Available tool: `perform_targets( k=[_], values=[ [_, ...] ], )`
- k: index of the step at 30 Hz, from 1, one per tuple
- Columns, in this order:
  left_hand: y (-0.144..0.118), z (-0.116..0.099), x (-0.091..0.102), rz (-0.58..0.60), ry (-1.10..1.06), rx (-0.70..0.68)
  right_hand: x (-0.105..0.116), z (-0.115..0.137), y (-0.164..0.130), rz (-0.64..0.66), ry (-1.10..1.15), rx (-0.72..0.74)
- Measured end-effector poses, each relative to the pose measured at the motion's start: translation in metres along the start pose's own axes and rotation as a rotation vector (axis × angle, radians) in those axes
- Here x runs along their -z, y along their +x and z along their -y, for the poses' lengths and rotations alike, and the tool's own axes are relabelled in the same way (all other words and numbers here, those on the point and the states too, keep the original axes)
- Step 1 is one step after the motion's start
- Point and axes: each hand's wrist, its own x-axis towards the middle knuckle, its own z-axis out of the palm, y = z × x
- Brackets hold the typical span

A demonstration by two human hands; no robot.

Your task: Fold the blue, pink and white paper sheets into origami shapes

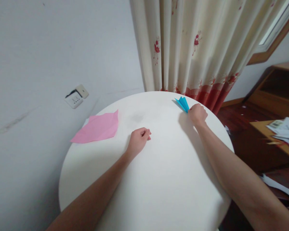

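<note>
- Pinching the blue paper (183, 103) at its narrow end with the right hand (197, 114), close to the far right edge of the white table (163, 179).
- Bending the right fingers in tightly, with the tips hidden from view.
- Pointing the pleated, fanned-out end of the blue paper toward the far edge, to the left of the right hand.
- Being unable to tell between touching the tabletop with the blue paper and holding it just above.
- Curling the left hand (137, 140) loosely over the middle of the table, pressing thumb and fingers together.
- Being unable to see inside the left palm, and so to tell about anything in there.
- Seeing the pink paper (97, 128) lying flat at the far left edge, to the left of the left hand, reaching the rim with one corner.
- Facing a socket (74, 99) on the wall (62, 48) beyond that edge.
- Seeing a red-flowered curtain (195, 48) hanging past the far right edge.
- Noticing loose white sheets (285, 131) lying off beyond the right edge.
</note>
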Motion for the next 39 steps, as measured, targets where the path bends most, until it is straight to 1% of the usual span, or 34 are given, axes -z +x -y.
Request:
perform_targets(
  k=[3,6,9,13,15,17,21,27,30,32,34,37,39],
  values=[
    [0.0,0.0,0.0,0.0,0.001,0.002,0.002,0.007,-0.005,-0.055,-0.054,-0.056],
    [0.0,0.001,-0.001,-0.001,-0.006,-0.001,0.0,0.024,-0.019,-0.009,-0.075,0.042],
    [0.0,0.001,-0.001,-0.002,-0.001,0.003,-0.007,0.048,-0.048,0.103,-0.07,0.245],
    [0.001,0.001,0.001,-0.034,0.041,-0.018,-0.019,0.075,-0.1,0.246,-0.029,0.546],
    [0.002,0.002,0.002,-0.054,0.066,-0.034,-0.024,0.082,-0.121,0.319,-0.022,0.641],
    [0.004,0.005,0.003,-0.05,0.085,-0.036,-0.026,0.084,-0.133,0.382,-0.029,0.691],
    [0.005,0.01,0.004,-0.006,0.134,-0.055,-0.025,0.083,-0.136,0.458,-0.065,0.701],
    [0.003,0.012,0.003,0.021,0.138,-0.052,-0.026,0.08,-0.132,0.479,-0.044,0.699],
    [0.004,0.013,0.006,0.008,0.179,-0.075,-0.028,0.078,-0.131,0.492,-0.027,0.693],
    [0.007,0.014,0.015,-0.049,0.255,-0.104,-0.03,0.077,-0.13,0.505,-0.016,0.696],
    [0.011,0.015,0.028,-0.151,0.371,-0.107,-0.031,0.075,-0.129,0.514,-0.004,0.699],
    [0.015,0.017,0.052,-0.295,0.542,-0.027,-0.033,0.073,-0.127,0.518,0.013,0.706],
    [0.015,0.018,0.065,-0.329,0.634,0.044,-0.034,0.072,-0.126,0.516,0.022,0.714]
  ],
)
